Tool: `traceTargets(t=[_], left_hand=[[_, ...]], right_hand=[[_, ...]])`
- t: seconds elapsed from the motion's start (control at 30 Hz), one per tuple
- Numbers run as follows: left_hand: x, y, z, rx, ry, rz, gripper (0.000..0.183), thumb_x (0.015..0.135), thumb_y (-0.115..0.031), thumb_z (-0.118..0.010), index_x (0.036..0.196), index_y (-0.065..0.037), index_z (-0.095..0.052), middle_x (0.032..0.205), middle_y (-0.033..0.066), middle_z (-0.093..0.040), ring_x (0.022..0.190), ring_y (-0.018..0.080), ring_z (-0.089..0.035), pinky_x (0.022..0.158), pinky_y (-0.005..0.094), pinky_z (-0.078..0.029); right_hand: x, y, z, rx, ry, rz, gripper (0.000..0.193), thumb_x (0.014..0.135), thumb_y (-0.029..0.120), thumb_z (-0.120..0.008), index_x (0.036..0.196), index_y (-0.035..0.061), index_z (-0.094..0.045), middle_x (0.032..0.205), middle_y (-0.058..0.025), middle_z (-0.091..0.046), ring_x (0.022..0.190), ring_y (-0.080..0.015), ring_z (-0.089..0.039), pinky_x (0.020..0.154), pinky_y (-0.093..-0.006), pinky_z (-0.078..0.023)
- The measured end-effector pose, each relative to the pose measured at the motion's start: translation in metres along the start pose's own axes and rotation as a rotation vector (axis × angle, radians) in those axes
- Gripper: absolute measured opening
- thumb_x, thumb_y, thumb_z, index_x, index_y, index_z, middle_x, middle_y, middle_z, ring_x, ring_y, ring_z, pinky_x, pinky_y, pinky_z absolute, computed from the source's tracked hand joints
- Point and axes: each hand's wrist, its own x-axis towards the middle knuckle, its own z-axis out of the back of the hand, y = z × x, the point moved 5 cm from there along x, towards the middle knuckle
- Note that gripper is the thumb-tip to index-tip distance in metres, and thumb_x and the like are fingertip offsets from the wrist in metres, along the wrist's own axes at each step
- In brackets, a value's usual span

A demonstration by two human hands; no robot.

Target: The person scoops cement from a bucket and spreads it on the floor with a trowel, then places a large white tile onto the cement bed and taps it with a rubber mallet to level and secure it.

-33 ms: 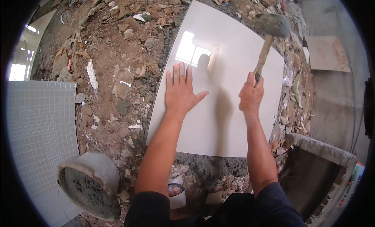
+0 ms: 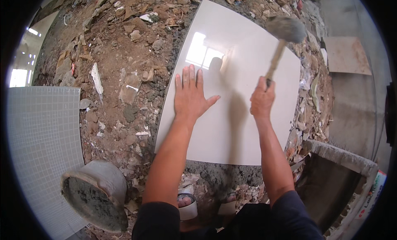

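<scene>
A large glossy off-white tile point(image 2: 244, 46) lies on dark mortar point(image 2: 206, 170) over the rubble ground. My left hand point(image 2: 190, 95) rests flat on its left part, fingers spread and thumb out to the right. In my right hand point(image 2: 262, 97) is a mallet point(image 2: 286, 29), fingers wrapped round the lower end of its wooden handle. The mallet's grey, dusty head is over the tile's far right edge, slightly blurred; I cannot tell whether it touches the tile. A window and a dark shape are reflected in the tile's surface.
Broken rubble and earth point(image 2: 111, 46) surround the tile. At the lower left a mortar-caked bucket point(image 2: 111, 178) lies tipped beside a tile with a grid-patterned face point(image 2: 45, 120). An open grey frame-like container point(image 2: 339, 155) is at the lower right. My feet point(image 2: 188, 203) are just below the tile.
My right hand and the mallet have shifted slightly left, and the mallet's head sits a little lower in the picture. My left hand stays on the tile.
</scene>
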Motion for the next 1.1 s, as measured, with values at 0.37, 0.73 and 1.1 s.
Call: traceTargets(t=[0.37, 0.73, 1.1], left_hand=[[0.01, 0.002, 0.0, -0.015, 0.005, 0.013, 0.104, 0.082, -0.075, -0.051, 0.152, -0.001, -0.028, 0.16, 0.0211, -0.021, 0.15, 0.0322, -0.013, 0.121, 0.0494, -0.007], [0.013, 0.003, 0.004, 0.018, -0.022, 0.027, 0.104, 0.082, -0.074, -0.052, 0.151, 0.001, -0.029, 0.16, 0.0207, -0.021, 0.15, 0.0319, -0.014, 0.121, 0.0489, -0.008], [0.013, 0.004, 0.003, 0.015, -0.035, 0.019, 0.105, 0.082, -0.074, -0.052, 0.151, 0.002, -0.028, 0.16, 0.0199, -0.022, 0.15, 0.0313, -0.015, 0.121, 0.0486, -0.009]], right_hand=[[0.015, 0.06, -0.021, -0.207, 0.031, 0.255, 0.048, 0.101, 0.044, -0.048, 0.098, -0.0044, -0.052, 0.076, -0.0198, -0.061, 0.069, -0.0327, -0.062, 0.065, -0.0437, -0.049], [0.019, 0.075, -0.035, 0.059, 0.074, 0.14, 0.045, 0.099, 0.042, -0.05, 0.099, -0.0028, -0.056, 0.084, -0.0292, -0.066, 0.083, -0.048, -0.064, 0.073, -0.0523, -0.048], [0.013, 0.075, -0.041, -0.218, 0.064, 0.287, 0.05, 0.098, 0.045, -0.052, 0.094, -0.004, -0.057, 0.075, -0.0237, -0.063, 0.07, -0.0384, -0.062, 0.066, -0.0459, -0.048]])
